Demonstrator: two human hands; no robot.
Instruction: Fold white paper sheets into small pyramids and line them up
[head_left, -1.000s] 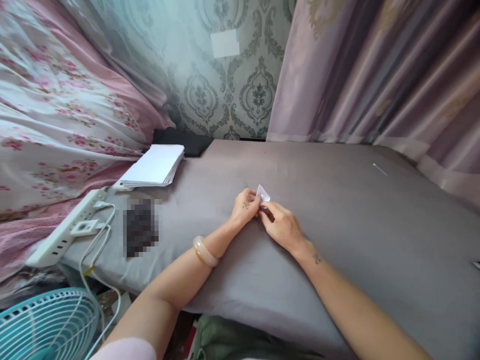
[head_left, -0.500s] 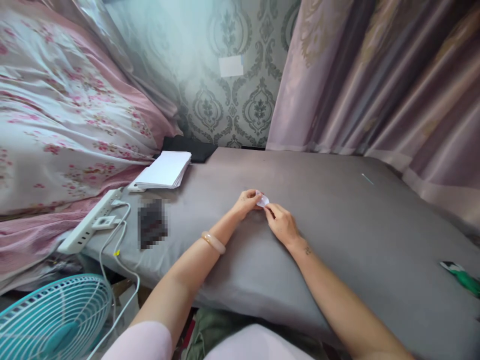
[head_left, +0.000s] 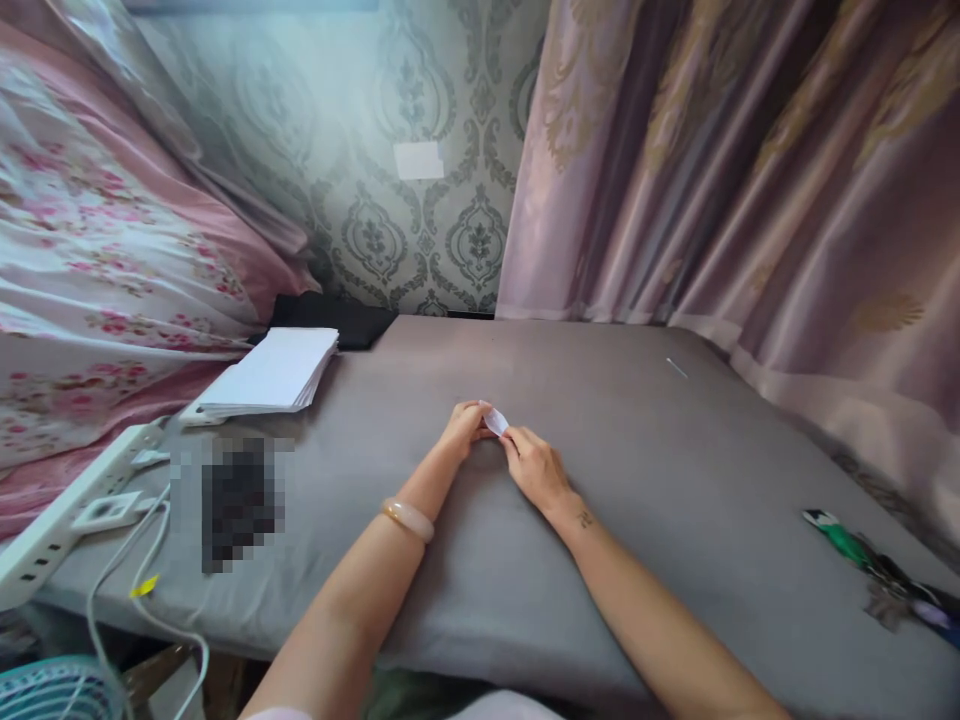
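A small folded piece of white paper [head_left: 496, 421] sits between my two hands near the middle of a grey-covered surface [head_left: 615, 440]. My left hand [head_left: 465, 430] is closed, its fingertips pinching the paper's left side; a pale bangle [head_left: 409, 519] circles that wrist. My right hand [head_left: 532, 468] is closed too, gripping the paper's right side with thumb and fingers. Both hands rest low on the cloth.
A stack of white sheets [head_left: 270, 372] lies at the back left, beside a dark flat object [head_left: 334, 320]. A white power strip [head_left: 71, 510] with cables hangs off the left edge. Green-handled items [head_left: 862, 555] lie at the right. Curtains and floral bedding surround the surface.
The view has lifted and turned right, so the fan has nearly left the frame and the green items show. The hands stay together on the paper, which looks smaller.
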